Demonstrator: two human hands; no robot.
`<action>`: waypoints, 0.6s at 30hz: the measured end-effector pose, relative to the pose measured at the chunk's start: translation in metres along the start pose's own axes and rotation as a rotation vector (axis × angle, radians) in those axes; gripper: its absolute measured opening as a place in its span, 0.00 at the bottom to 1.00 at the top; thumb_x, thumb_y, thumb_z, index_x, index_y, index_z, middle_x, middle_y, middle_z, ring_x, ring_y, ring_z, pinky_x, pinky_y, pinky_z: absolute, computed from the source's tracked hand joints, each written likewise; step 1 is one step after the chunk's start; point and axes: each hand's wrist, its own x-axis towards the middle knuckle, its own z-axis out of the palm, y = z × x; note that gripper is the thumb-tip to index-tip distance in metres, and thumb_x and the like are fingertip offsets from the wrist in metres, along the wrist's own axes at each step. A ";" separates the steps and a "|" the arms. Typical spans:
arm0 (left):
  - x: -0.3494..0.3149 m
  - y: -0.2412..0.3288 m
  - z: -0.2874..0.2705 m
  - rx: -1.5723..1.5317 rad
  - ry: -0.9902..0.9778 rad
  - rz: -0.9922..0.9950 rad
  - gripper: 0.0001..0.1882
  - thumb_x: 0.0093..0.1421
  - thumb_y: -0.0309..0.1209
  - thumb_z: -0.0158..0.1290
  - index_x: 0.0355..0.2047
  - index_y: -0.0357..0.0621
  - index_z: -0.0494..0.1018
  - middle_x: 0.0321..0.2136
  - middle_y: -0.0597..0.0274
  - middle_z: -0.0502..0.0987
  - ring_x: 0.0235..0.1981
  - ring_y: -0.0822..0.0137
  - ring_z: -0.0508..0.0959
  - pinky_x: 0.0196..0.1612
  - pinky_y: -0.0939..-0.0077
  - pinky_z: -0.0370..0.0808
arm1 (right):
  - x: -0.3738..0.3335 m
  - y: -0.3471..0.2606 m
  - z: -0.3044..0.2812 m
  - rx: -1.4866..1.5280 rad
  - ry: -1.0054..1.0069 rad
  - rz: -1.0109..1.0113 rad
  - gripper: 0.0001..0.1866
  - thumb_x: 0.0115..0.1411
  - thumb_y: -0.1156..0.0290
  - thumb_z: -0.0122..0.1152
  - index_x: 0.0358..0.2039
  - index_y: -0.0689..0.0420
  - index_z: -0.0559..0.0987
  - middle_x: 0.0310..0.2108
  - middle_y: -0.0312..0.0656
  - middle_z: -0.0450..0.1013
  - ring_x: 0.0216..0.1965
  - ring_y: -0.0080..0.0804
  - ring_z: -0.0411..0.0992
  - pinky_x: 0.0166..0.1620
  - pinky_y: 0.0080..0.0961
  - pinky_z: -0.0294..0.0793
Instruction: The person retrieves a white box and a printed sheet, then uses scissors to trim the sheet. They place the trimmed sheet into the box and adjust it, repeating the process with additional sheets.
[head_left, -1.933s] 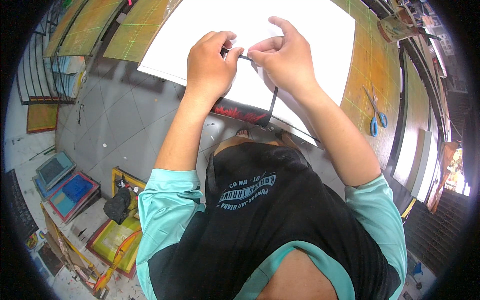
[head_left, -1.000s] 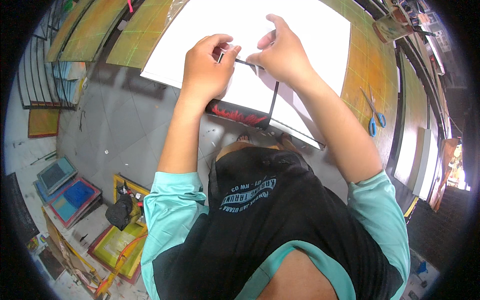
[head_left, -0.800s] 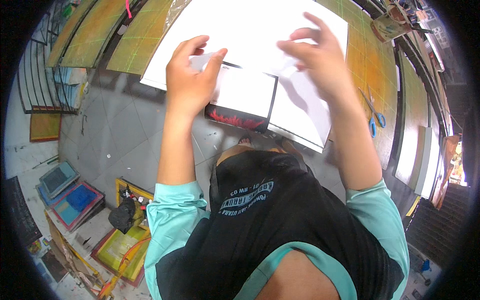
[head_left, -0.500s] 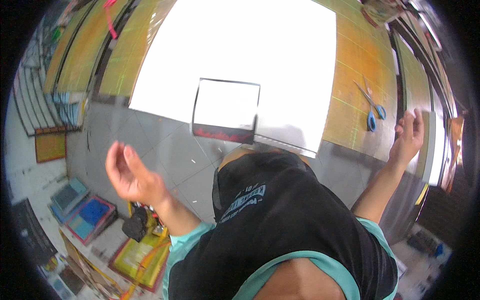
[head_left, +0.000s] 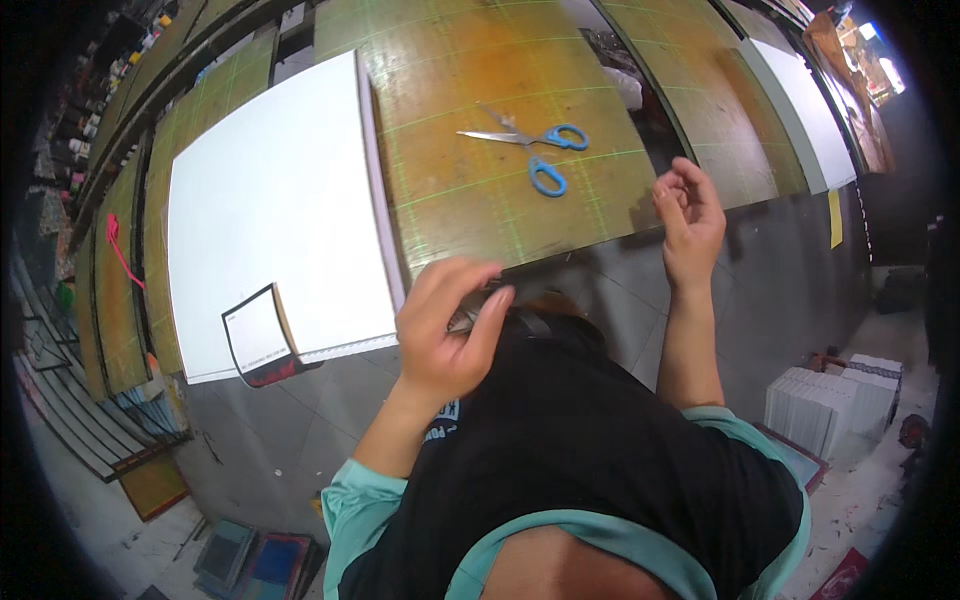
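Note:
My left hand (head_left: 445,325) is held in front of my body, just right of the near corner of a thick white stack of large sheets (head_left: 280,190). Its thumb and bent fingers are apart, with nothing visible between them. A small black-edged card (head_left: 258,335) with a dark red strip lies at the stack's near edge and sticks out past it. My right hand (head_left: 690,225) hovers over the table's near edge, half curled and holding nothing I can see. Beyond both hands, blue-handled scissors (head_left: 548,178) lie with their blades spread on the yellowish tabletop (head_left: 450,205).
Dark gaps part the table's panels. Another pale stack (head_left: 800,110) lies at the far right. A pink ribbon (head_left: 120,250) is on the left panels. White bundles (head_left: 812,408) stand on the floor at right; framed screens (head_left: 265,570) lean at lower left.
My view has turned to the right, so the white stack and card now appear further left and the scissors nearer the middle. My left hand has come in towards the stack's near right corner.

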 end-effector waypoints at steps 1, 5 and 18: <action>0.009 -0.003 0.020 -0.017 -0.037 -0.065 0.09 0.51 0.22 0.55 0.35 0.37 0.74 0.28 0.53 0.73 0.30 0.59 0.74 0.33 0.75 0.70 | -0.004 0.001 -0.014 -0.025 0.011 0.008 0.19 0.54 0.82 0.58 0.47 0.67 0.69 0.32 0.37 0.69 0.31 0.16 0.67 0.33 0.11 0.66; 0.055 -0.037 0.082 0.100 0.071 -0.105 0.09 0.54 0.26 0.53 0.35 0.39 0.74 0.30 0.53 0.74 0.32 0.58 0.75 0.37 0.70 0.70 | -0.022 0.008 -0.069 -0.109 0.019 0.050 0.18 0.54 0.83 0.58 0.46 0.66 0.69 0.33 0.36 0.69 0.32 0.16 0.67 0.34 0.12 0.67; 0.115 -0.091 0.141 0.771 0.205 -0.502 0.14 0.49 0.39 0.59 0.29 0.41 0.78 0.31 0.54 0.77 0.33 0.58 0.78 0.37 0.65 0.73 | -0.013 0.021 -0.187 -0.038 0.020 0.180 0.18 0.55 0.84 0.56 0.47 0.67 0.68 0.34 0.38 0.69 0.36 0.18 0.67 0.38 0.13 0.67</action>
